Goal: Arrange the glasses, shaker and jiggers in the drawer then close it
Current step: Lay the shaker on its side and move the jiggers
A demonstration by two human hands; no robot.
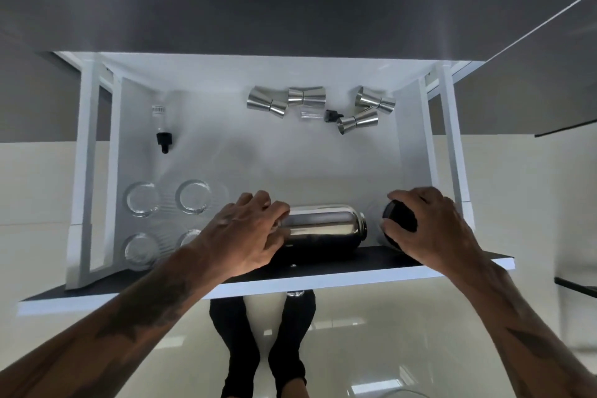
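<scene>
A white drawer (412, 152) stands pulled out below me. A shiny steel shaker (323, 224) lies on its side near the drawer's front. My left hand (245, 229) grips its left end. My right hand (423, 226) is closed on a black cap (399, 215) just right of the shaker's neck. Several steel jiggers (305, 97) lie at the back, some near the right wall (374, 102). Several clear glasses (142, 200) stand at the front left; my left forearm hides part of one.
Two small clear pourers with black tips lie in the drawer, one at the back left (161, 129), one among the jiggers (318, 115). The drawer's dark front panel (323, 271) is nearest me. A grey countertop (290, 0) overhangs the back. Below are glossy floor tiles.
</scene>
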